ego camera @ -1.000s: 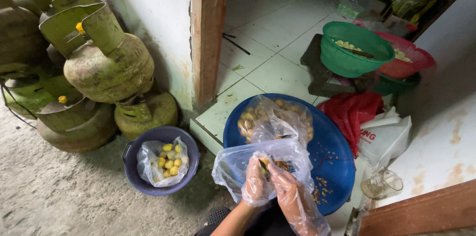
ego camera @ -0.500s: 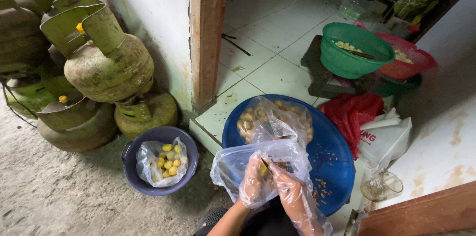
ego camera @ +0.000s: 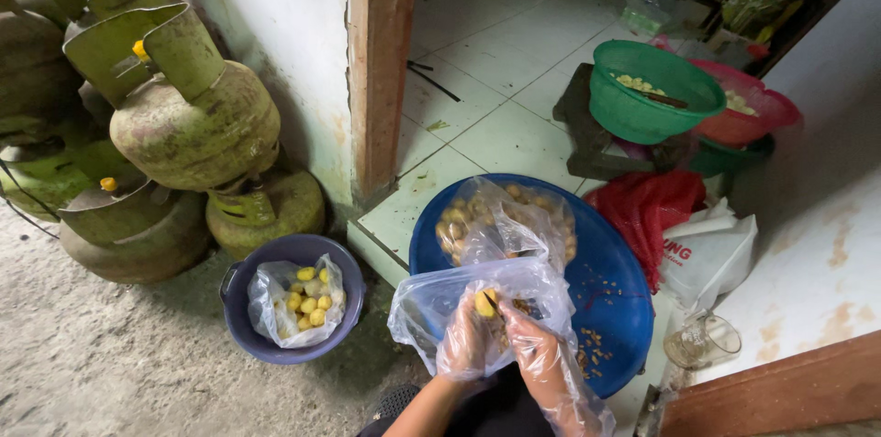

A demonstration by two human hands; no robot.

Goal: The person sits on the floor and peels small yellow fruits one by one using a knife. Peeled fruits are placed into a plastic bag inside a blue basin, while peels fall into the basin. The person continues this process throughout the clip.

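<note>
Since the earlier frame, the yellow seed (ego camera: 485, 302) has risen clear between the fingertips, showing more fully. Left hand (ego camera: 466, 343), gloved, pinches the seed, long axis roughly upright, tip up. Right hand (ego camera: 532, 352), gloved, fingers closed on a small knife (ego camera: 496, 306) whose blade points up-left against the seed. Both work over a clear bag (ego camera: 431, 304) at the blue basin's (ego camera: 624, 281) near edge.

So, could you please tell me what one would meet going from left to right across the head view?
Green gas cylinders → purple bucket → wooden door post → blue basin → green basket → glass mug.
</note>
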